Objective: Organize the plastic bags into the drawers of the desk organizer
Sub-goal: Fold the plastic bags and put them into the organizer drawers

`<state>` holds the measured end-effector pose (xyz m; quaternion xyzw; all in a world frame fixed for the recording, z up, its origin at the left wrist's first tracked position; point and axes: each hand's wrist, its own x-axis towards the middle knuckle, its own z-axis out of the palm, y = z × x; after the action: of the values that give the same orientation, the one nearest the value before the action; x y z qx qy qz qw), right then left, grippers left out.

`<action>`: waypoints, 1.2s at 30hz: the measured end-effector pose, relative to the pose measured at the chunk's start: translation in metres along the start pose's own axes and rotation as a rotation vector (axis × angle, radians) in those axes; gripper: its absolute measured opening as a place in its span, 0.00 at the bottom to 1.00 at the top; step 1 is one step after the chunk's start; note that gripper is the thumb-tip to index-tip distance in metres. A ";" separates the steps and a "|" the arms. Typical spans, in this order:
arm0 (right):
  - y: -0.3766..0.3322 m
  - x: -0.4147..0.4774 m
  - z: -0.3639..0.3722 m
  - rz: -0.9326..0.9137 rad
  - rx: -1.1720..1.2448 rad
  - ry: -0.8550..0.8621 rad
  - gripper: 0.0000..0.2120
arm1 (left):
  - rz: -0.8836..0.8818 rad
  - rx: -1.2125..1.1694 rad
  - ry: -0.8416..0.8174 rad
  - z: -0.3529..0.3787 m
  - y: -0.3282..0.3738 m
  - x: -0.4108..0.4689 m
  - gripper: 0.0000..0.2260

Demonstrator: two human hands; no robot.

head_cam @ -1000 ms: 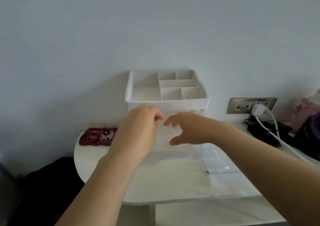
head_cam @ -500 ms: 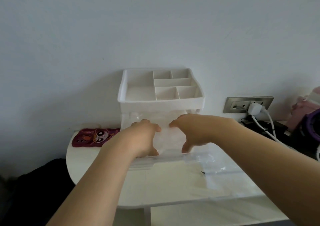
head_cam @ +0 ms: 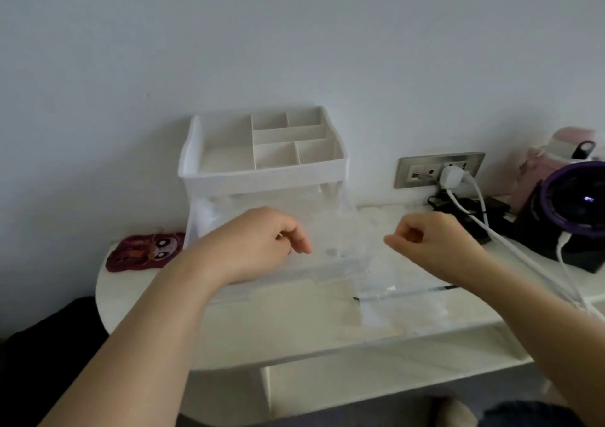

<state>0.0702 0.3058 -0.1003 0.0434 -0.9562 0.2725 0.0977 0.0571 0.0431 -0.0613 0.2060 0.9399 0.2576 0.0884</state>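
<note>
A clear plastic bag seems to hang stretched at centre frame, above the pulled-out drawer of the white desk organizer; the film is nearly invisible. The left hand and right hand have fingers curled together, apparently pinching its upper corners. More plastic bags lie on the worktop, right of centre. Likely troubles: slick film slipping from a pinch, the bag draping over the drawer front and jamming it on closing, or the right forearm snagging the white charger cable beside it.
</note>
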 end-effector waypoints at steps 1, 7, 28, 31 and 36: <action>0.011 -0.001 0.003 0.070 -0.107 -0.192 0.11 | -0.013 0.010 -0.043 0.003 0.001 0.001 0.20; 0.036 -0.010 0.030 0.076 -0.317 -0.541 0.11 | -0.062 -0.045 -0.005 0.004 -0.001 0.007 0.22; 0.036 -0.013 0.053 -0.001 -0.523 -0.317 0.10 | 0.018 -0.009 0.434 0.018 0.009 -0.020 0.14; 0.037 -0.015 0.049 0.018 -0.463 -0.288 0.10 | 0.027 -0.009 0.452 0.019 0.009 -0.018 0.13; 0.036 -0.016 0.046 0.029 -0.380 -0.273 0.09 | 0.048 -0.016 0.466 0.019 0.012 -0.020 0.13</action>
<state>0.0738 0.3125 -0.1602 0.0468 -0.9952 0.0809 -0.0301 0.0844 0.0520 -0.0698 0.1627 0.9276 0.3078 -0.1353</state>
